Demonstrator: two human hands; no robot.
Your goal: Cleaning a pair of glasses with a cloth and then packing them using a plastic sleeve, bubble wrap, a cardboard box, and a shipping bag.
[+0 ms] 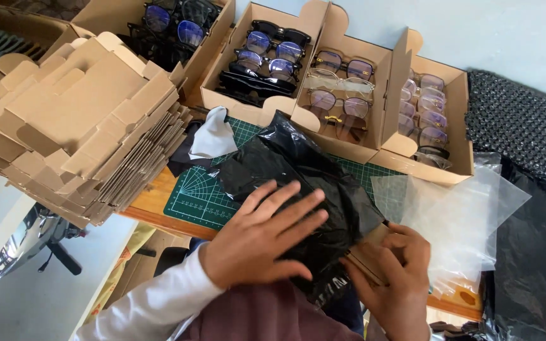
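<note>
1. The left hand lies flat on a black plastic bag, fingers spread apart and pressing down on it; this grip is open, clamped on nothing.
2. The right hand has its fingers and thumb pinched together on a brown cardboard piece that sticks out from under the near end of the black plastic bag.
3. The black plastic bag is crumpled and glossy, and lies on a green cutting mat toward the near edge of the surface, running from the hands up to the row of boxes.
4. A white sleeve covers the left forearm.
5. Just right of the right hand, a clear plastic bag lies flat, partly over the mat and the near right corner of the surface.
6. A white cloth lies just beyond the black plastic bag, at the mat's far left corner.
7. Along the far edge stand open cardboard boxes of glasses, side by side: dark frames in the left ones, lighter and clear frames in the right ones.
8. At the left edge, a tall stack of flat cardboard blanks overhangs the surface.
9. On the right, beyond the surface, black mesh material lies above more black plastic sheeting.
</note>
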